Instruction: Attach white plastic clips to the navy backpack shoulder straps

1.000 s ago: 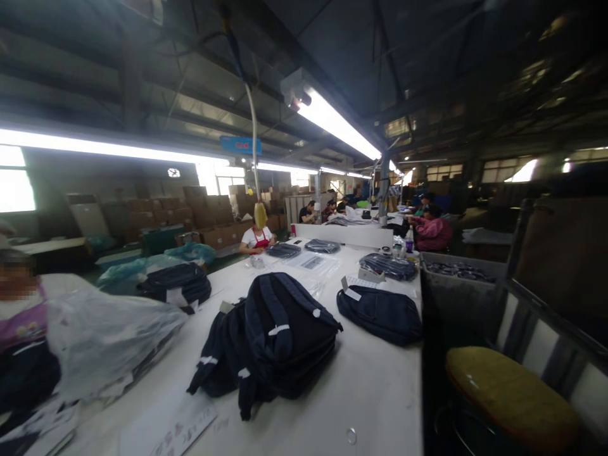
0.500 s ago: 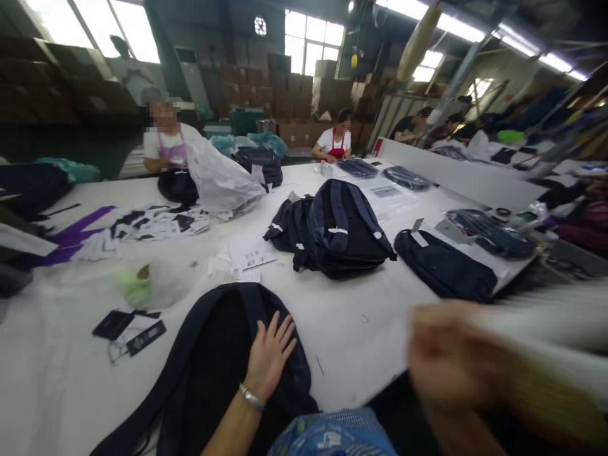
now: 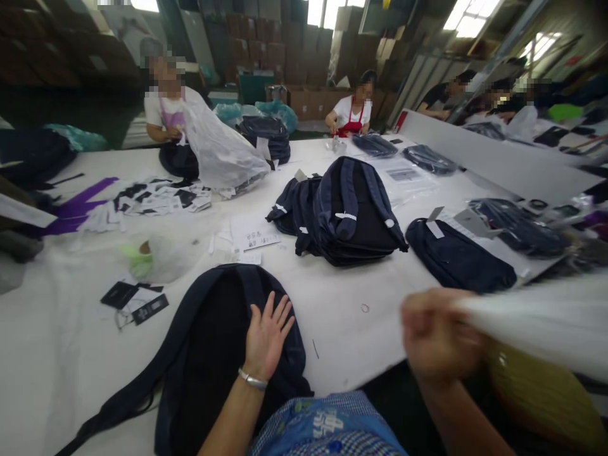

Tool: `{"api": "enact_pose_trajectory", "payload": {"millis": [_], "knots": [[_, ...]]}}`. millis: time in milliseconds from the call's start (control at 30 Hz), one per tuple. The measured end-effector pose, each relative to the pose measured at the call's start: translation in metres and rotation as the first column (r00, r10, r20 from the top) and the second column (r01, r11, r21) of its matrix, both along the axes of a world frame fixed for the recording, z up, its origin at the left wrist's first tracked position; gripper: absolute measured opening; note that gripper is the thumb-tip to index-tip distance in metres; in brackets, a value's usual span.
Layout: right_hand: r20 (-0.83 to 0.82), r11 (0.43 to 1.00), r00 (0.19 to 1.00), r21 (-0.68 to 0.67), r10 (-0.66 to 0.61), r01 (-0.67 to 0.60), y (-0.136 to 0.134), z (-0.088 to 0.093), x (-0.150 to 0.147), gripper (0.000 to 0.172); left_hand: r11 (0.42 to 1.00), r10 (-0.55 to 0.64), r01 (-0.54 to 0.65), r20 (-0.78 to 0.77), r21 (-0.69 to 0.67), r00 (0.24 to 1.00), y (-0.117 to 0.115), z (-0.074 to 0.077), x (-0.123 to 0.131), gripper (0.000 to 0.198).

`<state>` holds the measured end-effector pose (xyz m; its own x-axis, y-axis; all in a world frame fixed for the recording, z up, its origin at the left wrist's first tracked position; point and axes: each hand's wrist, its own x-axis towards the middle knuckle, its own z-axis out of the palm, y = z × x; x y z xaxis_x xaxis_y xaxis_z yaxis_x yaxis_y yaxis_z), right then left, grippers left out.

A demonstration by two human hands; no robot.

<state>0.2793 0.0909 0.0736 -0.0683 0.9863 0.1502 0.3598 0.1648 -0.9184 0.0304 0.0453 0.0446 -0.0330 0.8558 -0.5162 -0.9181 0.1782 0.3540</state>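
A dark navy backpack (image 3: 204,354) lies on the table right in front of me, its black padded back upward and a strap trailing to the left. My left hand (image 3: 266,335) is over its right side, palm up and fingers spread, holding nothing. My right hand (image 3: 439,335) is off the table's edge at the right, closed in a fist on a translucent white plastic bag (image 3: 546,323). The plastic is smeared by motion and stretches out of view to the right. Beyond the backpack, several more navy backpacks (image 3: 363,218) are stacked together.
Tags (image 3: 149,308) lie left of the near backpack, beside a crumpled clear bag (image 3: 166,263). A flat navy bag (image 3: 460,256) with a tag is at the right. A paper with writing (image 3: 256,235) lies mid-table. Across the table, a person in a purple apron (image 3: 171,117) handles plastic.
The view has tipped downward. My right hand still grips the plastic bag, which has swung and looks less blurred at the fist. My left hand stays spread over the backpack.
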Motion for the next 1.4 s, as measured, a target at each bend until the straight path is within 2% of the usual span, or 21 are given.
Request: {"api": "enact_pose_trajectory", "payload": {"millis": [100, 167, 233, 300, 333, 433, 500, 567, 600, 700, 800, 900, 1033, 1133, 1267, 1400], "knots": [[0.226, 0.939, 0.936, -0.277, 0.271, -0.205, -0.022, -0.063, -0.025, 0.038, 0.993, -0.062, 0.055, 0.061, 0.104, 0.996, 0.019, 0.021, 0.02, 0.067], [0.375, 0.838, 0.813, -0.495, 0.444, -0.23, -0.028, -0.1, -0.026, 0.03, 0.989, -0.02, 0.018, 0.017, 0.149, 1.0, 0.026, 0.03, 0.021, 0.066], [0.424, 0.769, 0.731, -0.602, 0.535, -0.215, -0.021, -0.124, -0.013, 0.029, 0.989, 0.099, -0.086, -0.101, 0.117, 0.99, 0.023, 0.028, 0.016, 0.061], [0.406, 0.72, 0.692, -0.651, 0.597, -0.239, -0.004, -0.138, 0.004, 0.032, 0.987, 0.158, -0.159, -0.198, 0.009, 0.967, 0.01, 0.015, 0.013, 0.054], [0.384, 0.694, 0.678, -0.67, 0.627, -0.262, 0.007, -0.144, 0.012, 0.032, 0.984, 0.151, -0.167, -0.221, -0.056, 0.963, 0.001, 0.006, 0.014, 0.051], [0.336, 0.635, 0.645, -0.71, 0.686, -0.306, 0.038, -0.156, 0.033, 0.024, 0.969, 0.054, -0.112, -0.255, -0.221, 0.965, -0.031, -0.019, 0.029, 0.044], [0.357, 0.636, 0.627, -0.712, 0.692, -0.297, 0.053, -0.161, 0.047, 0.035, 0.946, 0.011, -0.115, -0.324, -0.302, 0.946, -0.051, -0.033, 0.044, 0.038], [0.433, 0.69, 0.615, -0.673, 0.66, -0.267, 0.062, -0.162, 0.061, 0.051, 0.907, -0.004, -0.164, -0.398, -0.388, 0.917, -0.07, -0.043, 0.059, 0.032], [0.477, 0.728, 0.612, -0.636, 0.631, -0.256, 0.065, -0.16, 0.067, 0.051, 0.882, -0.006, -0.195, -0.424, -0.43, 0.905, -0.078, -0.047, 0.066, 0.03], [0.546, 0.812, 0.619, -0.502, 0.565, -0.298, 0.069, -0.151, 0.074, 0.027, 0.813, 0.011, -0.278, -0.463, -0.512, 0.886, -0.1, -0.058, 0.083, 0.026], [0.506, 0.802, 0.622, -0.412, 0.597, -0.433, 0.067, -0.145, 0.058, 0.015, 0.785, 0.038, -0.334, -0.498, -0.522, 0.867, -0.116, -0.064, 0.095, 0.025], [0.488, 0.784, 0.614, -0.362, 0.62, -0.505, 0.06, -0.148, 0.028, 0.017, 0.775, 0.029, -0.356, -0.534, -0.522, 0.845, -0.126, -0.064, 0.103, 0.027], [0.545, 0.797, 0.585, -0.346, 0.6, -0.495, 0.053, -0.164, -0.011, 0.025, 0.774, -0.008, -0.355, -0.569, -0.524, 0.822, -0.133, -0.063, 0.105, 0.031], [0.598, 0.8, 0.539, -0.359, 0.593, -0.481, 0.053, -0.177, -0.03, 0.028, 0.782, -0.026, -0.35, -0.589, -0.515, 0.808, -0.136, -0.061, 0.103, 0.036], [0.635, 0.788, 0.479, -0.396, 0.606, -0.471, 0.059, -0.189, -0.037, 0.015, 0.807, -0.063, -0.322, -0.615, -0.495, 0.786, -0.142, -0.065, 0.1, 0.045], [0.63, 0.783, 0.472, -0.435, 0.617, -0.444, 0.065, -0.194, -0.036, 0.007, 0.839, -0.111, -0.264, -0.623, -0.477, 0.774, -0.142, -0.078, 0.097, 0.048]]}}
